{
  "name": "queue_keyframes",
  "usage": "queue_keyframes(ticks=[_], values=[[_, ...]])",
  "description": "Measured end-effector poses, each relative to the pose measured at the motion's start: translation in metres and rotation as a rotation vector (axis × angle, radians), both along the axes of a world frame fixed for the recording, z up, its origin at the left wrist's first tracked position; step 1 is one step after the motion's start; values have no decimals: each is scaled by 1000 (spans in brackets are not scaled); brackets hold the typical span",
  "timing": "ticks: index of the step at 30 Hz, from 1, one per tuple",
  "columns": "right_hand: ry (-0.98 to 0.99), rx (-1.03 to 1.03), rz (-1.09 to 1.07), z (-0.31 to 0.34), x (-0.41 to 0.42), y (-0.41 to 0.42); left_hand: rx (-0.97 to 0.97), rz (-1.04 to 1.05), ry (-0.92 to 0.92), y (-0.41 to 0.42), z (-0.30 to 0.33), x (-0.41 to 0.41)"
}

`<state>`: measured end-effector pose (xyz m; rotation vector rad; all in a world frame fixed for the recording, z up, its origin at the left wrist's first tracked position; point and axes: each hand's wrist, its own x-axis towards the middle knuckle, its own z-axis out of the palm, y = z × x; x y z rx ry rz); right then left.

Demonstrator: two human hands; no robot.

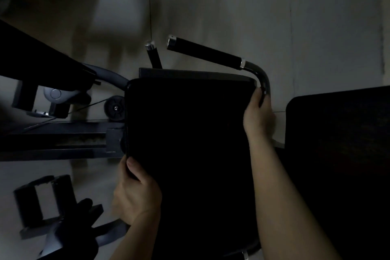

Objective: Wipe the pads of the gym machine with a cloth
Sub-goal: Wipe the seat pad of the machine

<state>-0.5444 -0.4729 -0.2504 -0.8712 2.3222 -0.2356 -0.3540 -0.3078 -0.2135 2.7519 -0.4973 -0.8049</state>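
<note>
A dim room with a pale tiled floor lies under a gym machine whose large black pad fills the middle of the view. The left hand grips the pad's left edge, thumb on top, fingers curled under. The right hand closes on the right edge, just below the curved metal bar of a black foam handle. A second dark pad sits at right. No cloth can be made out
</note>
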Motion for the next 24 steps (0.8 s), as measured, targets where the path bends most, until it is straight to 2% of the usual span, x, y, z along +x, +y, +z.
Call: queue_keyframes(ticks=[6,11,15,20,22,24], values=[[-80,9,83,12,-24,120,-48,-15,6,0,5,-2],[9,88,44,21,-32,234,-70,-33,-1,3,1,0],[-29,107,-9,20,-37,230,-84,-60,20,9,4,1],[-120,21,51,5,-42,163,-150,-98,122,11,0,13],[-158,0,62,4,-44,185,-170,-109,213,16,0,17],[-117,-73,35,3,-46,226,-190,-126,291,19,0,21]])
